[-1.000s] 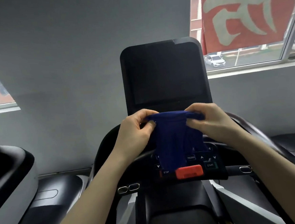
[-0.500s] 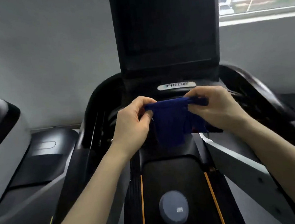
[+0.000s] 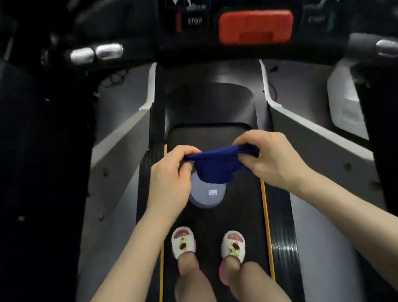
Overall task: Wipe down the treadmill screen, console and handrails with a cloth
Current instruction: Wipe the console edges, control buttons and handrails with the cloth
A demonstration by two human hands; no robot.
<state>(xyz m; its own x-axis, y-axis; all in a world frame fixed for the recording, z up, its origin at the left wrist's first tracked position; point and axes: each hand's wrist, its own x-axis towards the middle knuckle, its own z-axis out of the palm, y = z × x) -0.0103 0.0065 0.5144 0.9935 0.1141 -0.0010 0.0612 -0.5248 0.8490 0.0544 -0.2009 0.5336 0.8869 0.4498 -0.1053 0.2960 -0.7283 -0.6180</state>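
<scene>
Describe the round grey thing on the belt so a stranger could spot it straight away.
Start at the black treadmill belt with orange edge lines. Ahead of the slippers, partly under the blue cloth, lies a grey disc. It alone is round, pale and bears a small white label.

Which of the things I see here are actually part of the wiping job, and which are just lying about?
Part of the job:
- blue cloth, pinched between left hand and right hand
- console with its red stop clip
- handrail with silver sensors

Just lying about:
- grey round container on the belt
- white slippers on the person's feet
</scene>
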